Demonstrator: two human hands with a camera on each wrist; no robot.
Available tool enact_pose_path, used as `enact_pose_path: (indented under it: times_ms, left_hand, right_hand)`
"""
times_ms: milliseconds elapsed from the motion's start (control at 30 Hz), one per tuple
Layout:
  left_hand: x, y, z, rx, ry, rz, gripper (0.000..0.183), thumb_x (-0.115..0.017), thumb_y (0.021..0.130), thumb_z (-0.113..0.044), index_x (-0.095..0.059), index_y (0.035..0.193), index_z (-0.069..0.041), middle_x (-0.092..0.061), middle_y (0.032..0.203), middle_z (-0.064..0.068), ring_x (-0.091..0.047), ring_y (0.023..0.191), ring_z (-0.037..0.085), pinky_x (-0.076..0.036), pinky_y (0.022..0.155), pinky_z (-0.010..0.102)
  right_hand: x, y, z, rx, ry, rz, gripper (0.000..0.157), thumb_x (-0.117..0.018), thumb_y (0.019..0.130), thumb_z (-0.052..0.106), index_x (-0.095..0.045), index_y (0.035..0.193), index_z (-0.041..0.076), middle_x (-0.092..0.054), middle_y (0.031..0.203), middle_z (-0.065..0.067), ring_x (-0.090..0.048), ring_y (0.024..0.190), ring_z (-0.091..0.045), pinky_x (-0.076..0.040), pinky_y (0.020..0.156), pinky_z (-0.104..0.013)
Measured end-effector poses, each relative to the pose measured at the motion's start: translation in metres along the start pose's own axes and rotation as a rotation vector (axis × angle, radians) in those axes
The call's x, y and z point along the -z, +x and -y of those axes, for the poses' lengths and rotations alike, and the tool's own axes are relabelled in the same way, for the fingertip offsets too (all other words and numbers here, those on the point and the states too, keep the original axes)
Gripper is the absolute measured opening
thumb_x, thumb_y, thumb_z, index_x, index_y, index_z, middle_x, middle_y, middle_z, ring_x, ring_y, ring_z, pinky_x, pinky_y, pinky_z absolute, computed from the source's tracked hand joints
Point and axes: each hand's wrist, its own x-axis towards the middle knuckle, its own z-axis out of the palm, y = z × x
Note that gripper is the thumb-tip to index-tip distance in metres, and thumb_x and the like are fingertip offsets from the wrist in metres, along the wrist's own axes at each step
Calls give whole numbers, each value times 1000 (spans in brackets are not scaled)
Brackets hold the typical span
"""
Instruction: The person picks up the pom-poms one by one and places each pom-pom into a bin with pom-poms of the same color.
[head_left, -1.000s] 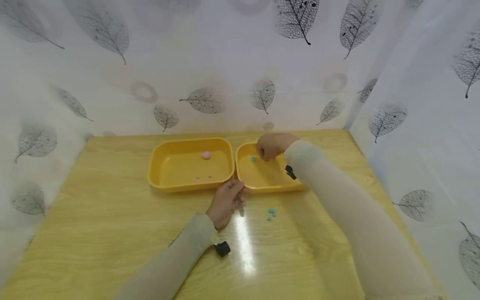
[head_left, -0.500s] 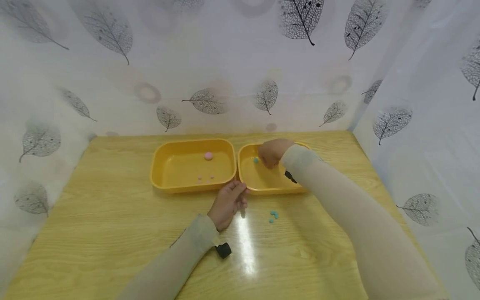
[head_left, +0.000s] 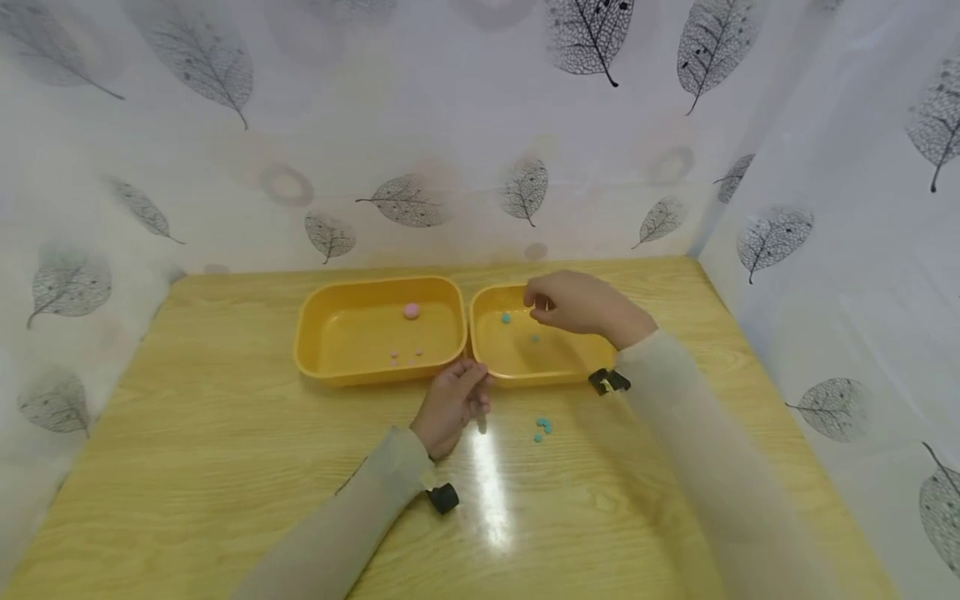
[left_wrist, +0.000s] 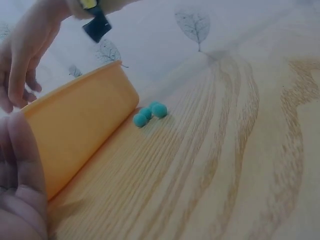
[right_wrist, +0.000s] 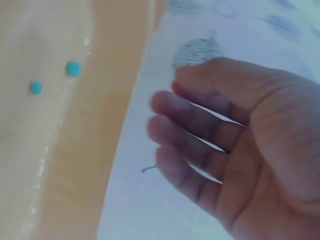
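Note:
My left hand (head_left: pixel 455 402) holds the near left corner of the right yellow tray (head_left: pixel 551 379), thumb and forefinger at its rim. In the left wrist view, fingers (left_wrist: pixel 25 155) lie against that tray's orange-looking wall (left_wrist: pixel 85 115). Above the tray hovers my right hand (head_left: pixel 581 304), fingers loosely bent, nothing visible between them in the right wrist view, where the palm (right_wrist: pixel 260 165) shows. Inside the tray sit two turquoise balls, a larger one (head_left: pixel 506 318) and a smaller one (head_left: pixel 535 338). Several more turquoise balls (left_wrist: pixel 158 110) lie on the table before it.
A left yellow tray (head_left: pixel 303 346) stands beside the right one, with a larger pink ball (head_left: pixel 411 311) and several tiny pink ones (head_left: pixel 394 354) inside. The wood-grain table (head_left: pixel 225 467) meets a leaf-patterned white sheet (head_left: pixel 450 100) at the back and sides.
My right hand has risen from the tray floor and drawn back to the right, uncovering the smaller turquoise ball there. My left hand stays at the corner.

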Motion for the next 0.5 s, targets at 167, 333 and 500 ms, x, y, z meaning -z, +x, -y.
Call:
enact_pose_path:
  times_ms: [167, 333, 500]
  left_hand:
    - [1, -1, -1, -3, -3, -3, 20, -62, 92, -28, -55, 95, -10, -62, 90, 1, -55, 66, 9, -50, 61, 22]
    - [1, 0, 0, -7, 4, -11, 21, -62, 92, -30, -55, 96, -10, -62, 90, 1, -55, 67, 9, -50, 62, 22]
    - [1, 1, 2, -6, -4, -21, 21, -63, 92, -29, -55, 96, -10, -62, 90, 0, -55, 66, 8, -50, 61, 22]
  right_hand:
    - [-14, -36, 5, 17, 26, -272, 16, -61, 91, 21, -64, 105, 15, -63, 98, 2, -57, 90, -16, -48, 80, -35]
    - [-30, -59, 10, 115, 132, -434, 13, -62, 91, 14, -62, 103, 13, -63, 99, 1, -57, 86, -16, -50, 74, -33]
    - [-36, -72, 15, 133, 151, -490, 11, -63, 90, 14, -63, 100, 14, -63, 95, 6, -58, 80, -12, -52, 67, -33]
